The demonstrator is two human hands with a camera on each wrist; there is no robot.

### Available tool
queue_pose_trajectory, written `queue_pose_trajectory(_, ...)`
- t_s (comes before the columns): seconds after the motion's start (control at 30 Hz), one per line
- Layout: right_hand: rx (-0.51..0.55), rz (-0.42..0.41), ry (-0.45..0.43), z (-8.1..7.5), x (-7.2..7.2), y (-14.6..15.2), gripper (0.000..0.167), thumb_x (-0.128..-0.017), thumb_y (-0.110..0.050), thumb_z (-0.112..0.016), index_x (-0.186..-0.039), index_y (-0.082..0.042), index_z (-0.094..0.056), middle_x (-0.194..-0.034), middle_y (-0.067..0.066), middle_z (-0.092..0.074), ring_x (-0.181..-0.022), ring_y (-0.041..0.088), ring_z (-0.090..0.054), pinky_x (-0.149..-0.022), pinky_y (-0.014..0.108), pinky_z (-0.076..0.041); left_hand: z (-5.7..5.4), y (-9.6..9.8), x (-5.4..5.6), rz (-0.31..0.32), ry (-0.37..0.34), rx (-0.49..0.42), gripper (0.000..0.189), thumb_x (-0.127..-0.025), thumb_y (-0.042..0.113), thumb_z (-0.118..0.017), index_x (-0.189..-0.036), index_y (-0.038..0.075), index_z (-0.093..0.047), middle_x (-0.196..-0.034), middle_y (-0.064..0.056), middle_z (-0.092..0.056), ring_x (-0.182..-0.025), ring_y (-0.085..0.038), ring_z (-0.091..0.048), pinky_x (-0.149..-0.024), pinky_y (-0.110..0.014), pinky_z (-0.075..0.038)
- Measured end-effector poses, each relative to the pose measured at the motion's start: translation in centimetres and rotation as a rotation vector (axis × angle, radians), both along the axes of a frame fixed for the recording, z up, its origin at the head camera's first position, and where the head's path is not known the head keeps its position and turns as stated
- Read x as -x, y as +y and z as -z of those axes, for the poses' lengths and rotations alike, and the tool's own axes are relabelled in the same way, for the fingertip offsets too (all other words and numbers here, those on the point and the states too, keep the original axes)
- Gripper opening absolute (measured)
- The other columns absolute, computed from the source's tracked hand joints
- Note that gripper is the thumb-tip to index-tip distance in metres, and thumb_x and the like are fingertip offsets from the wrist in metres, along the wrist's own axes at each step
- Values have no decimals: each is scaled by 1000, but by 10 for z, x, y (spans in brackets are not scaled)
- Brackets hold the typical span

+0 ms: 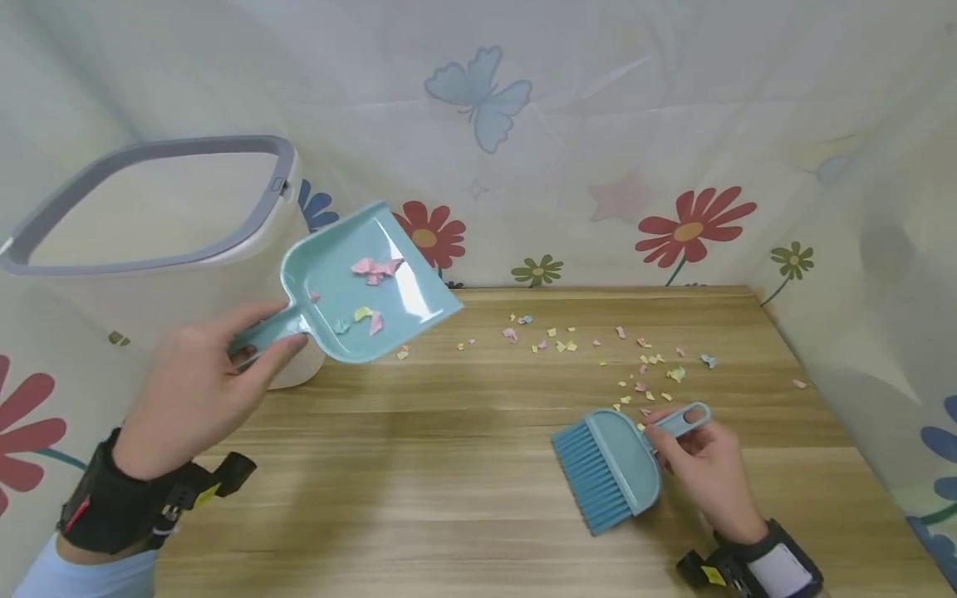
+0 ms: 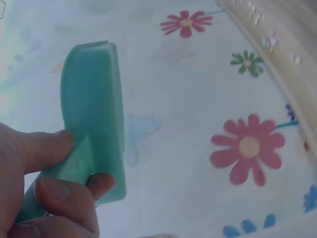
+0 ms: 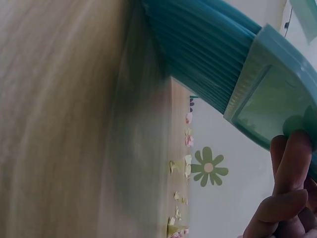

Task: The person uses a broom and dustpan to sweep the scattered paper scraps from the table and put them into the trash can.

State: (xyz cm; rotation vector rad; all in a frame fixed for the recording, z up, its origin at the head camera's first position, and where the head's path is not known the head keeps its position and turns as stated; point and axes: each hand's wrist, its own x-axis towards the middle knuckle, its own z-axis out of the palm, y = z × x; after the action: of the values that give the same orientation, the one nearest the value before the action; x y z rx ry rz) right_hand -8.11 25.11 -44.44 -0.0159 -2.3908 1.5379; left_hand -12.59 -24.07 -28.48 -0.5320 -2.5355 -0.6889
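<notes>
My left hand (image 1: 198,378) grips the handle of a light blue dustpan (image 1: 336,257), raised above the table beside a white bin (image 1: 224,311) with a grey rim. Several pink, yellow and blue paper scraps (image 1: 376,270) lie in the pan. In the left wrist view the dustpan (image 2: 91,109) shows from its underside, thumb and fingers around the handle. My right hand (image 1: 706,465) holds a small blue hand brush (image 1: 624,457) by its handle, bristles pointing left. The right wrist view has the brush bristles (image 3: 208,47) close over the wood surface.
Many small paper scraps (image 1: 564,345) are scattered over the back right of the wooden table (image 1: 449,482). A pale curtain (image 1: 359,100) printed with flowers and a butterfly hangs behind the table and along its right side. The bin stands at the left edge.
</notes>
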Motion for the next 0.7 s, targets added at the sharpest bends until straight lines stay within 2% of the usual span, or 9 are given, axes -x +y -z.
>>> queue_pose_trajectory(0.1, -8, -10, -24, 2, 1, 2, 9, -95, 5, -69, -104, 4, -71, -89, -16, -69, -59, 6, -57, -52, 24, -47, -18, -11, 7, -53, 102, -40, 41, -89, 19, -83, -127, 6, -73, -87, -14, -75, -59, 4, -43, -57, -10, -33)
queue_pose_trajectory(0.2, -12, -19, -41, 4, 2, 2, 10, -95, 5, -70, -104, 4, -70, -90, -16, -68, -60, 6, -57, -52, 24, -49, -34, -23, 15, -126, 185, -90, 40, -89, 17, -83, -125, 3, -74, -86, 9, -71, -60, 9, -38, -60, -9, -31)
queue_pose_trajectory(0.27, -2, -22, -42, 5, 2, 1, 10, -94, 5, -70, -105, 4, -70, -91, -15, -68, -61, 5, -58, -53, 25, -49, -42, -32, 20, -210, 199, -117, 41, -91, 21, -81, -127, 4, -73, -82, 24, -62, -60, 10, -36, -59, -8, -29)
queue_pose_trajectory(0.33, 10, -25, -40, 6, 2, 0, 10, -94, 5, -70, -104, 4, -70, -91, -14, -68, -61, 5, -58, -53, 24, -49, -48, -43, 27, -272, 204, -137, 42, -94, 24, -78, -130, 3, -71, -84, 26, -58, -59, 10, -34, -58, -9, -27)
queue_pose_trajectory(0.4, 11, -32, -35, 7, 2, 0, 9, -94, 6, -70, -103, 4, -70, -91, -14, -68, -61, 5, -59, -53, 24, -50, -51, -54, 34, -342, 202, -137, 44, -98, 26, -73, -135, 3, -67, -94, 7, -70, -62, 13, -32, -60, -6, -25)
queue_pose_trajectory(0.5, -8, -39, -33, 9, 2, 0, 8, -94, 5, -70, -102, 3, -70, -90, -15, -68, -62, 5, -59, -54, 24, -51, -48, -75, 46, -406, 253, -120, 46, -104, 26, -65, -142, 1, -61, -113, -29, -69, -71, 18, -30, -68, -4, -25)
queue_pose_trajectory(0.53, -17, -39, -34, 9, 3, 0, 7, -94, 5, -70, -101, 2, -71, -90, -15, -68, -62, 5, -60, -54, 25, -51, -45, -82, 50, -441, 270, -121, 46, -105, 28, -63, -143, 2, -59, -125, -32, -66, -80, 19, -37, -75, -2, -30)
queue_pose_trajectory(0.6, -42, -35, -38, 9, 3, 1, 7, -95, 3, -70, -101, 1, -71, -89, -16, -67, -62, 5, -60, -54, 25, -52, -42, -94, 57, -529, 249, -138, 47, -108, 33, -56, -148, 9, -55, -142, -23, -59, -105, 14, -52, -94, -3, -37)
queue_pose_trajectory(0.7, -65, -27, -44, 9, 5, 1, 7, -95, 1, -70, -102, 0, -71, -87, -14, -67, -61, 7, -60, -54, 26, -52, -45, -105, 64, -671, 108, -189, 53, -111, 39, -44, -161, 24, -36, -164, -8, -38, -145, -10, -43, -121, -23, -29)
